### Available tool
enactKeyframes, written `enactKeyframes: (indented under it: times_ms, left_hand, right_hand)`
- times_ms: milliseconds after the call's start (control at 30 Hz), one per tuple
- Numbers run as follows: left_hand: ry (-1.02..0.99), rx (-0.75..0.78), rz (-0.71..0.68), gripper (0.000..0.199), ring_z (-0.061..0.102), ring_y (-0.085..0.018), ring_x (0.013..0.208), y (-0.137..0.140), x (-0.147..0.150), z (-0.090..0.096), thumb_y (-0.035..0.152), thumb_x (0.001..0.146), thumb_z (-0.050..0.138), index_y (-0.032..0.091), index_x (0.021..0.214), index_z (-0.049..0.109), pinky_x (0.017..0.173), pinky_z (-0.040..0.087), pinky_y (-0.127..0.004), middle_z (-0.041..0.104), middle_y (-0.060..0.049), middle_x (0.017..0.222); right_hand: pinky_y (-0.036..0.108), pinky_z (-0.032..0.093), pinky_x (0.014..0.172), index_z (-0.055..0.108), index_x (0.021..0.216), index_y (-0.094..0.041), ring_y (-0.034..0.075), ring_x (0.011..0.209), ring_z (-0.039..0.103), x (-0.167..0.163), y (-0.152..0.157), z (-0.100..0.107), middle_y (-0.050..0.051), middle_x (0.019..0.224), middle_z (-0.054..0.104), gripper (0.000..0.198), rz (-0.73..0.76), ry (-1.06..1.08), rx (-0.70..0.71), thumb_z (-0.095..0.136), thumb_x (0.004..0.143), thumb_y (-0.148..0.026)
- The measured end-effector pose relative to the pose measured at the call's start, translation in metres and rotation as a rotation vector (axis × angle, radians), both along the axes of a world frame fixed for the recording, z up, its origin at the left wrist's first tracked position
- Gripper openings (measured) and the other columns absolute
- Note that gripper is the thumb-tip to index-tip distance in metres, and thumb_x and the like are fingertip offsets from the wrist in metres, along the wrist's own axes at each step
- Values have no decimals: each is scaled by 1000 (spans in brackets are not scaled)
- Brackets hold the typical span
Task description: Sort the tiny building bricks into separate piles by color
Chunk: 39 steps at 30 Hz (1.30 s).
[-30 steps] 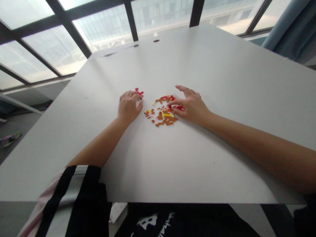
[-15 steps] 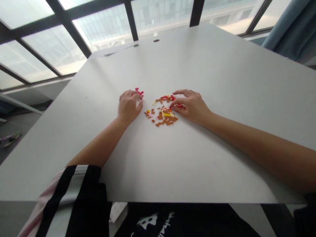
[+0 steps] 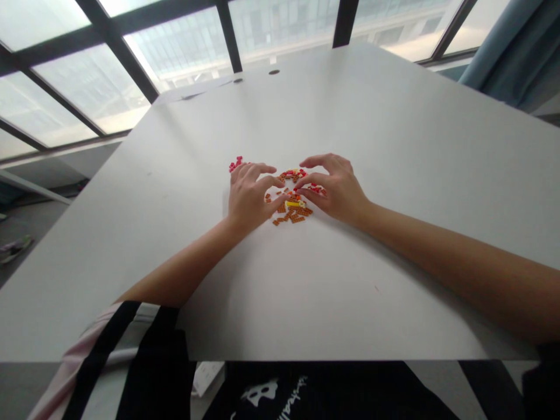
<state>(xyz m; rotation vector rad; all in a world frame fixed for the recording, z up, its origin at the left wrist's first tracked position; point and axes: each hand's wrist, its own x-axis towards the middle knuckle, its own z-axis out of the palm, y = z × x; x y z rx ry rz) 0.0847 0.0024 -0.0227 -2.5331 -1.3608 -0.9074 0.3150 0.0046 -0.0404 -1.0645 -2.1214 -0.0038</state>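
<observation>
Small toy building bricks lie scattered on the table between my hands. Brown bricks [image 3: 292,217] make up the near part of the pile, with a yellow brick [image 3: 296,204] among them. My left hand [image 3: 251,195] hovers over the pile's left side, fingers apart and holding nothing. Just beyond it sits a small group of pinkish-red bricks [image 3: 237,163], partly hidden by the fingers. Thumb and index finger of my right hand [image 3: 336,185] pinch a small red brick [image 3: 296,189] above the pile. More red bricks [image 3: 318,188] show under that hand.
The white table [image 3: 345,291] reaches from my body to the windows [image 3: 184,49]. Two dark round holes [image 3: 273,72] mark its far end. A blue-grey curtain [image 3: 507,58] hangs at the right. A white box [image 3: 209,377] is below the near edge.
My left hand has moved right from the pinkish-red group to the main pile, and its fingers have spread. My right hand stays in nearly the same place, still pinching the red brick.
</observation>
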Motion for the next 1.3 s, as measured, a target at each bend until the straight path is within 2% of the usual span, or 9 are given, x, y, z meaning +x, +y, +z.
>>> enactKeyframes:
  times_ms: [167, 433, 633, 767, 933, 1100, 1300]
  left_hand:
    - [7, 3, -51, 7, 61, -27, 126, -10, 12, 4, 38, 94, 75, 31, 93, 72, 120, 36, -53, 73, 0, 124]
    - [-8, 1, -39, 11, 62, -26, 123, -10, 11, 3, 38, 94, 76, 30, 88, 71, 119, 36, -52, 73, 0, 124]
    - [10, 5, -11, 3, 62, -26, 121, -10, 9, 3, 32, 95, 72, 30, 96, 72, 117, 37, -53, 72, -1, 124]
    - [3, 2, 61, 3, 63, -27, 121, -3, 0, 5, 31, 94, 71, 31, 97, 73, 116, 38, -54, 72, -1, 124]
    - [-78, 0, 244, 4, 65, -29, 117, 23, -31, 0, 28, 89, 73, 32, 90, 75, 114, 38, -56, 75, -2, 118]
    - [-140, -2, 401, 3, 65, -31, 107, 46, -59, -12, 31, 86, 74, 31, 89, 76, 105, 44, -56, 76, -4, 108]
    - [-105, 0, 475, 4, 63, -34, 108, 52, -65, -15, 31, 84, 76, 30, 87, 77, 104, 42, -60, 75, -7, 109]
  right_hand:
    - [55, 35, 115, 76, 95, -34, 28, 122, 60, -4, -3, 5, 5, 132, 66, 11, 27, -9, -53, 67, 96, -40]
    - [53, 43, 109, 78, 91, -30, 26, 109, 66, -2, 1, 3, 6, 129, 66, 10, 126, 77, -56, 69, 94, -36]
    - [52, 47, 106, 79, 97, -33, 24, 106, 66, 0, 2, 3, 5, 131, 65, 12, 147, 74, -63, 68, 94, -35]
    - [55, 48, 104, 78, 97, -32, 26, 107, 66, 0, 1, 2, 7, 132, 65, 15, 27, 69, -57, 63, 96, -33]
    - [58, 48, 102, 75, 95, -28, 32, 115, 64, 2, 1, -2, 12, 133, 63, 18, -115, 77, -77, 58, 91, -23]
    - [64, 46, 103, 72, 92, -26, 39, 121, 60, 4, 1, -5, 14, 136, 59, 11, -119, -6, -114, 65, 84, -28]
    - [64, 49, 101, 70, 89, -25, 39, 120, 60, 6, 4, -8, 15, 138, 56, 10, -129, -47, -123, 67, 84, -33]
